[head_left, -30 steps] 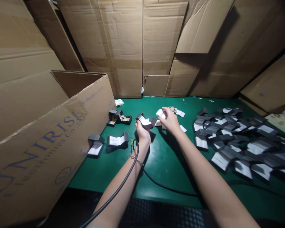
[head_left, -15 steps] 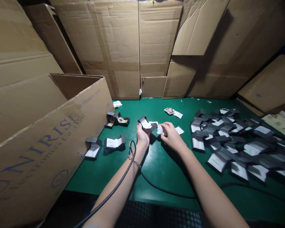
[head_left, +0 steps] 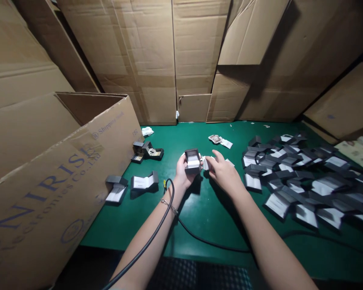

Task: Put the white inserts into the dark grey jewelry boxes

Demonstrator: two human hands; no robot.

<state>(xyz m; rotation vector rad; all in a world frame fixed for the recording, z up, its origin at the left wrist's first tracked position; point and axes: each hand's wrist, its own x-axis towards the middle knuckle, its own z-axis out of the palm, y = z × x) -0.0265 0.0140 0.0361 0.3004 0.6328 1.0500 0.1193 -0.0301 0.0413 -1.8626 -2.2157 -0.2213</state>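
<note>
Plainly in the curled left hand (head_left: 183, 174), a dark box (head_left: 192, 162); white piece (head_left: 207, 163) in the pinched right hand (head_left: 226, 173).

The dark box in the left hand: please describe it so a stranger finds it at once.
Over the green table, look between the large carton at left and the open boxes at right. There the left hand holds a small, open dark box with white inside. Its neighbours lie on the table; this one is held up.

Hands (head_left: 225, 174) and forearms (head_left: 258, 225) are bared, left wrist (head_left: 177, 197) is ringed by silver chain bracelet (head_left: 164, 201), left forearm crossed by black cable (head_left: 162, 224)
</note>
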